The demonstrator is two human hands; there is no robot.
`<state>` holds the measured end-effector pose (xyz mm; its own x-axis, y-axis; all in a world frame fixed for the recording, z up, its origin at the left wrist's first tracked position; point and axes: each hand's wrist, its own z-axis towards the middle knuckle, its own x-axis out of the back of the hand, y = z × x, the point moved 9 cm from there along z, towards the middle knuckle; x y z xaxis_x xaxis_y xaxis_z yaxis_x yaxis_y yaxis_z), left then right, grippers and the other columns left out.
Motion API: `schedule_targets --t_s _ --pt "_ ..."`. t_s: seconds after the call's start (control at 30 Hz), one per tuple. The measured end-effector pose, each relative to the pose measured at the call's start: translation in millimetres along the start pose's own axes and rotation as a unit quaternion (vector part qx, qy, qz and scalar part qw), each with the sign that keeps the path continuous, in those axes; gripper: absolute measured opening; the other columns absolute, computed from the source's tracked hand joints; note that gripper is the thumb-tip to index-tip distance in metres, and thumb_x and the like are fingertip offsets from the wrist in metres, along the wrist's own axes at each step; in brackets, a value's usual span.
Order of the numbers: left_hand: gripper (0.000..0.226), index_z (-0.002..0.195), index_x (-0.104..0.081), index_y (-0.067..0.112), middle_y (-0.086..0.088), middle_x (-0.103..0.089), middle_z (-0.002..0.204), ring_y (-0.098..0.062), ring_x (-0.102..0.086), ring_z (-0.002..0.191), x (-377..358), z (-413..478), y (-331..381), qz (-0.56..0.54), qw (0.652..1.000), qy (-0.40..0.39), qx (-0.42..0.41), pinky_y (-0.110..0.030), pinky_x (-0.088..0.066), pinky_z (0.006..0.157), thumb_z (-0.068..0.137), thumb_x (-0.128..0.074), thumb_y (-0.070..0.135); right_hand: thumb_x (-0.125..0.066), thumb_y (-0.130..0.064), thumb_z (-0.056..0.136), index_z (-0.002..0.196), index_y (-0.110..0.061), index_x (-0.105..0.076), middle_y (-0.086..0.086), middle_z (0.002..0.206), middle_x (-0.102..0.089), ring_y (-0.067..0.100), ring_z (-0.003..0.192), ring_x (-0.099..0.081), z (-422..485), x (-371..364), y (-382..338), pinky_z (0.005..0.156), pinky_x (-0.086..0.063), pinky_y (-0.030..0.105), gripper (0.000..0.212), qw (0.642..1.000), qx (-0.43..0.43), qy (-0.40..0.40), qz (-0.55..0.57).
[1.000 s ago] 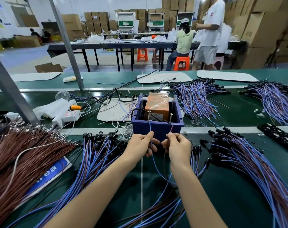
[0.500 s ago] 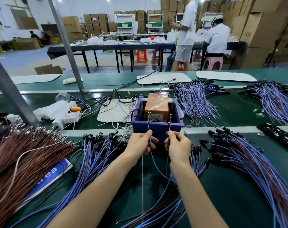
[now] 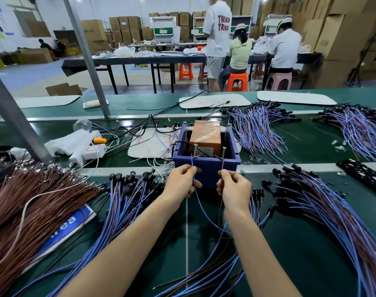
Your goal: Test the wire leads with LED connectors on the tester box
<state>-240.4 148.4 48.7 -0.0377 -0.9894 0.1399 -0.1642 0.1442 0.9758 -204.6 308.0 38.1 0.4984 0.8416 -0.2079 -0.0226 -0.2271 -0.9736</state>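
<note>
The tester box [image 3: 206, 166] is a blue plastic bin in the middle of the bench, with an orange unit [image 3: 206, 136] inside and two upright metal posts at its near rim. My left hand [image 3: 180, 182] pinches a blue lead [image 3: 198, 198] whose tip reaches the left post [image 3: 195, 150]. A brown lead [image 3: 221, 209] is pinched in my right hand [image 3: 234, 186], its tip up at the right post [image 3: 223, 153]. Both leads hang down toward me. Whether the tips touch the posts I cannot tell.
Blue and brown leads with black LED connectors lie in heaps at left [image 3: 127, 189] and right [image 3: 311, 200], more beyond the box [image 3: 255, 125]. A brown wire bundle [image 3: 30, 200] fills the far left. A black tray [image 3: 363, 174] and slanted metal poles [image 3: 15, 116] stand nearby. People work behind.
Both hands rose slightly and spread a little apart, bringing the lead tips up to the two posts. The head view tilted up; a person in the background walked left.
</note>
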Motion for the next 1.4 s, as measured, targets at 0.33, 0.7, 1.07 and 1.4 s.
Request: schedule_targets --t_s 0.33,0.7,1.07,1.4 --pt "0.035 0.091 -0.07 0.003 -0.002 -0.05 0.059 -0.009 -0.037 0.041 2 4 11 0.037 0.999 0.002 -0.032 -0.018 -0.031 0.038 0.101 -0.042 0.023 -0.06 -0.014 0.093 0.073 -0.015 -0.069 -0.008 0.045 -0.048 0.004 0.042 -0.043 8 5 -6 0.048 -0.038 0.022 0.022 0.999 0.018 0.007 -0.025" --pt "0.032 0.093 -0.067 0.026 0.003 -0.052 0.048 -0.005 -0.04 0.033 -1 21 8 0.11 0.993 -0.016 -0.043 -0.02 -0.032 0.041 0.101 -0.038 0.035 -0.064 -0.018 0.09 0.075 -0.017 -0.072 -0.01 0.052 -0.047 0.014 0.058 -0.039 14 6 -3 0.06 -0.032 0.031 0.018 0.999 0.016 0.011 -0.044" --pt "0.034 0.093 -0.071 0.013 0.006 -0.037 0.037 -0.006 -0.03 0.028 3 23 12 0.068 0.996 0.012 -0.055 -0.015 -0.023 0.034 0.101 -0.043 0.031 -0.066 -0.017 0.088 0.068 -0.019 -0.071 -0.012 0.047 -0.044 0.014 0.057 -0.037 17 5 0 0.056 -0.031 0.027 0.021 0.999 0.009 0.013 -0.033" --pt "0.035 0.096 -0.071 0.012 -0.001 -0.043 0.049 -0.006 -0.032 0.029 4 19 14 0.071 0.996 0.016 -0.049 -0.014 -0.026 0.033 0.101 -0.042 0.032 -0.066 -0.017 0.089 0.071 -0.02 -0.071 -0.009 0.052 -0.045 0.014 0.057 -0.038 15 4 -2 0.056 -0.032 0.026 0.019 0.999 0.01 0.006 -0.038"
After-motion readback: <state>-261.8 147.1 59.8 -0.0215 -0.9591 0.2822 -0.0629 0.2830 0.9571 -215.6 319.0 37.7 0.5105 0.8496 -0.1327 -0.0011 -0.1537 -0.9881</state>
